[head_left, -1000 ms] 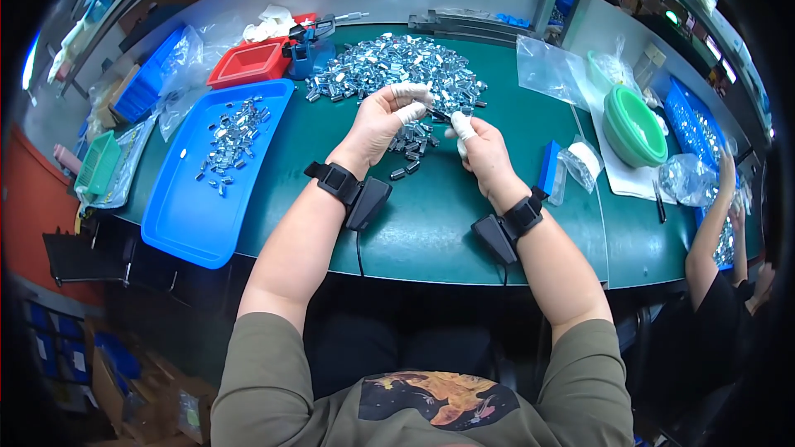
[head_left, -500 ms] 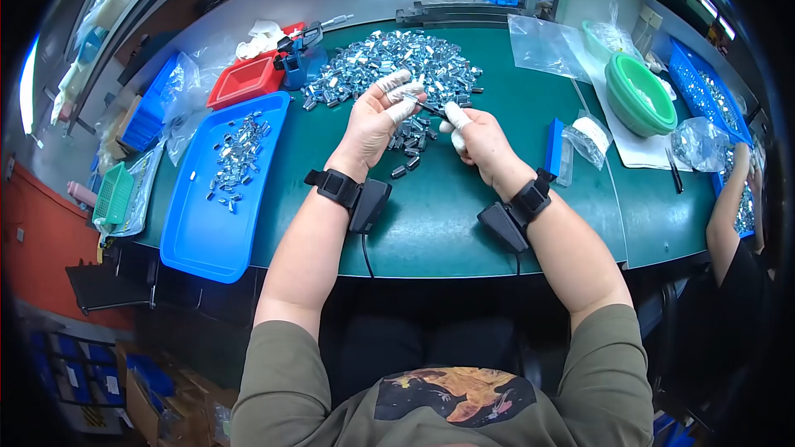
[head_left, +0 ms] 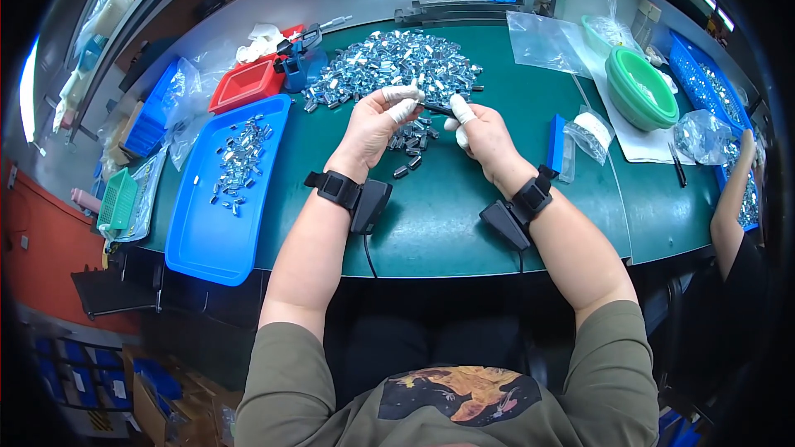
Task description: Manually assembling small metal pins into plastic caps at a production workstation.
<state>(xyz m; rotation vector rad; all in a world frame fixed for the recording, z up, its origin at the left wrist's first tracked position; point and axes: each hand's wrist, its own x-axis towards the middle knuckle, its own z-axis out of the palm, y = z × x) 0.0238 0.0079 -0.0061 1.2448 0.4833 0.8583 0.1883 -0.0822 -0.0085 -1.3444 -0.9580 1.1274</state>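
Both my hands are raised over the green table, with white covers on several fingertips. In a pinch, my left hand point(head_left: 373, 128) holds a small metal part, mostly hidden by the fingers. My right hand point(head_left: 483, 139) is closed on a thin black pen-like tool point(head_left: 437, 108), whose tip meets the left fingertips. Behind the hands lies a large heap of shiny metal parts point(head_left: 397, 58), short and cylindrical or faceted. A smaller cluster of the same parts point(head_left: 414, 136) sits between my hands. To the left, a blue tray point(head_left: 211, 244) carries a loose group of these parts.
Red bins point(head_left: 245, 87) and a blue-and-black device point(head_left: 294, 66) stand at the back left. On the right are green bowls point(head_left: 642, 91), plastic bags point(head_left: 592, 136), a black pen point(head_left: 677, 165) and a blue basket point(head_left: 704, 87) of parts. Another person's arm point(head_left: 733, 199) reaches in there.
My left fingers have closed together at the tool's tip, where they were more spread before. The right hand has barely shifted. The other person's arm has moved slightly.
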